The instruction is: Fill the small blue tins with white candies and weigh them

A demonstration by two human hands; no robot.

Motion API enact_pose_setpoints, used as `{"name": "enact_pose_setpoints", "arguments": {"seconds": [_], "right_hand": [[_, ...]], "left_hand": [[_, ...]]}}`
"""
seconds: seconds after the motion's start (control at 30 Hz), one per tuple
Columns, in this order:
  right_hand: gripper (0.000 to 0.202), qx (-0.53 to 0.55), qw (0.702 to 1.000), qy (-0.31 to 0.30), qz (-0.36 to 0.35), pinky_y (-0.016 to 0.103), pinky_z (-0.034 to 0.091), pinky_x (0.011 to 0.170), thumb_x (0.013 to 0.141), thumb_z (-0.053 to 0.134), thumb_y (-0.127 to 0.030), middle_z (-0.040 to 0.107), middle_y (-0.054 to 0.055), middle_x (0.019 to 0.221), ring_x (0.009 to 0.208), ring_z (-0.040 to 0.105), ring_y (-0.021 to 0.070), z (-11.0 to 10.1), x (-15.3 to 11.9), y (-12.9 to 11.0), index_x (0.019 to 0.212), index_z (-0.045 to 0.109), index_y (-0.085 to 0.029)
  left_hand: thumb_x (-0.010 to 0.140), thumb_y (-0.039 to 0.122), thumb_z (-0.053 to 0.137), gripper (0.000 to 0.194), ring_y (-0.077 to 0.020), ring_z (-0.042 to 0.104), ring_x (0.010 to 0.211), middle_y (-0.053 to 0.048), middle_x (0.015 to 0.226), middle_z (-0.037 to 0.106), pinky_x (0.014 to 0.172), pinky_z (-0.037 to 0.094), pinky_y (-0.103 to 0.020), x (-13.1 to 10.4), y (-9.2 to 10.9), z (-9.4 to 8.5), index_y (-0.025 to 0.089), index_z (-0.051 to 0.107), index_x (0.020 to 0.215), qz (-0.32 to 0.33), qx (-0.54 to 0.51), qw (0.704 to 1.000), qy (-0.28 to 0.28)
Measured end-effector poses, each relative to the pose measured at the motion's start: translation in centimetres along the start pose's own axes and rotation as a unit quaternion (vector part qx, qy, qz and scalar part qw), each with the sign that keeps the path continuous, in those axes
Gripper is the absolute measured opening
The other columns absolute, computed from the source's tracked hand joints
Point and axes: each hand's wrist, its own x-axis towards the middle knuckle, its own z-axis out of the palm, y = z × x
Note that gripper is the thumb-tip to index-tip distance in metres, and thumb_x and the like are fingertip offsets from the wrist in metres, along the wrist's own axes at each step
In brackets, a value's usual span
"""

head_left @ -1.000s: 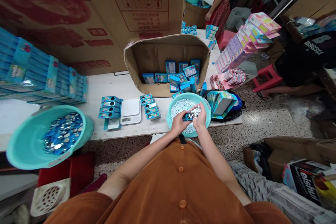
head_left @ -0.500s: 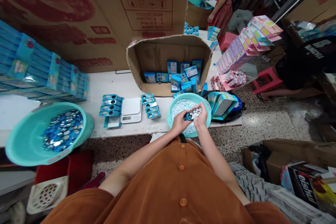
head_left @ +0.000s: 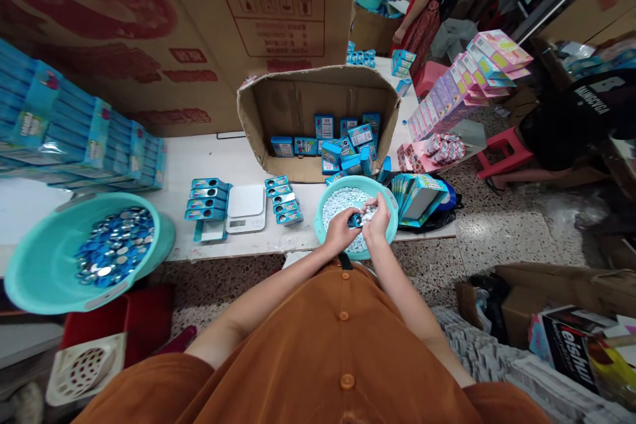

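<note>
While over teal basin (head_left: 392, 202) w/ white pellets (head_left: 342, 202): L hand (head_left: 339, 230) fingers clamped on blue tin (head_left: 354, 220), R hand (head_left: 377, 220) fingers cupping pellets.

Your left hand (head_left: 340, 233) and right hand (head_left: 376, 222) close around a small blue box (head_left: 354, 220), so most of it is hidden and its print is too small to read. Your hands also cover part of the white pellets (head_left: 340, 202) beneath them; single pellets blur together. Far left of your left hand, the blue box stacks (head_left: 59, 139) run off the edge.
</note>
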Motion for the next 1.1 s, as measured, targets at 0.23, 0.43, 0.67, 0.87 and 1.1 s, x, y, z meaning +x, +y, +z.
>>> {"name": "enact_pose_setpoints", "arguments": {"seconds": [0.23, 0.43, 0.67, 0.87, 1.1], "right_hand": [[0.032, 0.006, 1.0, -0.005, 0.008, 0.024, 0.041, 0.05, 0.078, 0.05, -0.045, 0.049, -0.003, 0.053, 0.05, 0.049, 0.0099, 0.0, -0.1, -0.2, 0.058, 0.047, -0.02], [0.027, 0.014, 1.0, -0.016, 0.008, 0.024, 0.043, 0.053, 0.077, 0.051, -0.043, 0.053, -0.003, 0.058, 0.053, 0.052, 0.0096, 0.0, -0.5, -0.4, 0.068, 0.056, -0.018], [0.03, -0.011, 1.0, -0.018, -0.01, 0.023, 0.044, 0.053, 0.078, 0.048, -0.045, 0.053, -0.005, 0.057, 0.052, 0.052, 0.0105, 0.0, -0.7, -0.4, 0.088, 0.059, -0.02], [0.033, -0.024, 0.999, -0.029, -0.024, 0.023, 0.045, 0.056, 0.08, 0.047, -0.049, 0.056, -0.002, 0.06, 0.056, 0.054, 0.0108, -0.2, -1.1, -0.3, 0.07, 0.055, -0.019], [0.043, -0.007, 0.998, -0.055, -0.041, 0.025, 0.046, 0.061, 0.082, 0.047, -0.05, 0.056, 0.0, 0.059, 0.058, 0.056, 0.0111, -0.3, -1.3, -0.1, 0.052, 0.046, -0.019]], "left_hand": [[0.067, 0.014, 0.062, 0.036, -0.0186, 0.06, 0.101, -0.002, 0.106, 0.066, 0.088, 0.045, -0.029, 0.0, 0.0, 0.1, 0.021, 0.059, 0.103, 0.007, -0.009, 1.0, 0.008], [0.066, 0.016, 0.065, 0.038, -0.0196, 0.06, 0.101, -0.003, 0.106, 0.066, 0.087, 0.046, -0.03, -0.1, 0.0, 0.2, 0.019, 0.059, 0.104, -0.002, -0.017, 1.0, 0.016], [0.066, 0.016, 0.067, 0.037, -0.0204, 0.061, 0.1, -0.003, 0.105, 0.066, 0.087, 0.047, -0.032, -0.1, 0.0, 0.0, 0.021, 0.06, 0.102, -0.005, -0.031, 0.999, 0.015], [0.067, 0.015, 0.066, 0.038, -0.0205, 0.06, 0.103, -0.003, 0.108, 0.066, 0.09, 0.046, -0.033, -0.1, 0.1, 0.0, 0.021, 0.059, 0.104, -0.005, -0.03, 0.999, 0.015], [0.067, 0.014, 0.065, 0.036, -0.0193, 0.06, 0.101, -0.003, 0.106, 0.066, 0.088, 0.046, -0.03, -0.1, 0.0, 0.1, 0.02, 0.06, 0.102, 0.009, -0.015, 1.0, 0.024]]}}
